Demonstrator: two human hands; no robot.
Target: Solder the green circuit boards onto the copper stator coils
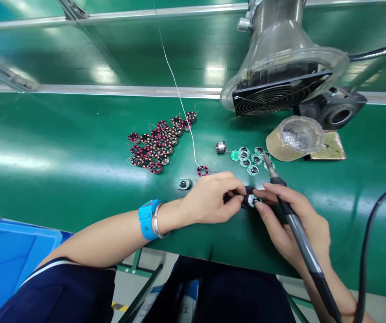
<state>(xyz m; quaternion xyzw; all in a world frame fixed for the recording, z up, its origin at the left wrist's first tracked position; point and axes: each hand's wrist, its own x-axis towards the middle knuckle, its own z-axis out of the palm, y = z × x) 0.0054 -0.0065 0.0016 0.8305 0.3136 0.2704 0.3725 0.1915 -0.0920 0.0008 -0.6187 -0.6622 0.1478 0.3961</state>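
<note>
My left hand (218,197), with a blue strap at the wrist, pinches the left side of a dark round part topped by a small green-and-white circuit disc (252,200). From the right, the thumb and fingertips of my right hand (294,220) hold the disc. A soldering iron (297,233) also rests in my right hand, its tip pointing up toward several round circuit boards (252,170). A red-and-black wound ring (203,171) lies just beyond my left hand, near the end of a thin solder wire (176,85). Left of it sits a ring with a board on top (184,183).
Several copper-wound rings (154,146) are grouped left of centre. One silver-sided ring (221,147) stands by the boards. A fume hood with a fan (274,92) overhangs a tan cup (285,141) and sponge tray (329,147). A blue bin (18,255) is lower left; a black cable (370,233) hangs right.
</note>
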